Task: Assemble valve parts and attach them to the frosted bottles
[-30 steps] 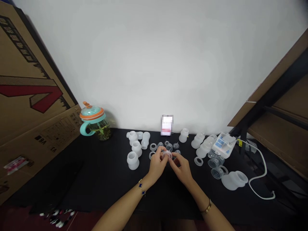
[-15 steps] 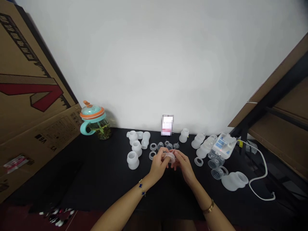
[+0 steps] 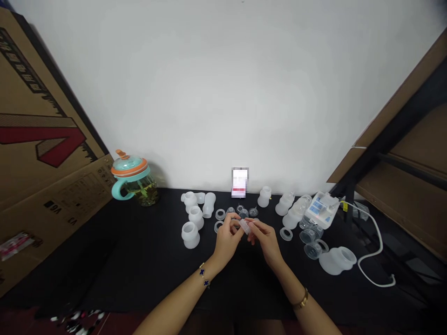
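Both my hands meet above the black table [image 3: 146, 260], pinching one small clear plastic ring-shaped part [image 3: 245, 226] between them. My left hand [image 3: 227, 239] grips its left side with curled fingers; a bracelet with blue charms sits on that wrist. My right hand [image 3: 266, 238] holds the right side with thumb and fingertips; a gold bangle is on that wrist. Just behind the hands lie several small clear rings and valves [image 3: 220, 214]. White silicone cups [image 3: 190, 234] stand to the left of my left hand.
A teal and orange lidded jug [image 3: 134, 182] stands at the back left by cardboard boxes [image 3: 42, 139]. To the right lie clear bottles [image 3: 293, 214], a white pump unit [image 3: 320, 210] with a white cable [image 3: 375, 253], and a large silicone cup [image 3: 338, 260].
The clear part has been turned between my fingers and now sits tilted. Both hands stayed in place, and the view shifted slightly.
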Available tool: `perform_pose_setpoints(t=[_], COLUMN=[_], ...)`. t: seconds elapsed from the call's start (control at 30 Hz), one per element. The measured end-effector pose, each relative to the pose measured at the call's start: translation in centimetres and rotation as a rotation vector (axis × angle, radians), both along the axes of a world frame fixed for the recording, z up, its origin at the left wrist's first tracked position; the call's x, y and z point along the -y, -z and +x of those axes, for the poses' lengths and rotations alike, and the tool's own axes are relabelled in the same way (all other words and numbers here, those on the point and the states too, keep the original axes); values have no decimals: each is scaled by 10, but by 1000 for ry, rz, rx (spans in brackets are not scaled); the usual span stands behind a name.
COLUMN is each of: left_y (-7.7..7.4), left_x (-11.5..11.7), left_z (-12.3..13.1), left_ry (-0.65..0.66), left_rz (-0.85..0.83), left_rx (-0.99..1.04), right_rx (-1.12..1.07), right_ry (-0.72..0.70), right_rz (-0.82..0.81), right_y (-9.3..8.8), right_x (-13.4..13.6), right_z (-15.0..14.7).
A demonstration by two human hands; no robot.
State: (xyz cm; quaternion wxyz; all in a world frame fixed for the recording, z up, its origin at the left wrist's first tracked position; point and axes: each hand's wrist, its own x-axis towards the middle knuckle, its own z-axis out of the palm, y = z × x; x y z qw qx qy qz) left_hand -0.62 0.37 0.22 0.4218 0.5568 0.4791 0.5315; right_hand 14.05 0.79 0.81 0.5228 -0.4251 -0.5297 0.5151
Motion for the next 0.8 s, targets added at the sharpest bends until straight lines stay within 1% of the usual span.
perform_pose_setpoints(t=[0.13,0.2,0.27,0.37,0.47,0.57,0.8], left_y=[0,0,1,1,-1,-3,-1], left_x=[0,0,-1,-3,-5,-5,-5], left_z=[0,0,1,1,1,1,0], left_ry=[-47,-30,21,128,185,184,147], left_rz=[25,22,3,-49,-99,-115,-110], left_rx=[8,43,107,240,358,407,396], right_rx=[51,70,91,125,187,239,272], right_ry=[121,184,219,235,265,278,227], right_rz=[85,133,177,237,308,369,426], right_y=[0,1,4,9,12,12,11], right_x=[0,-1,-1,0,2,4,5], right_z=[2,4,5,7,6,5,4])
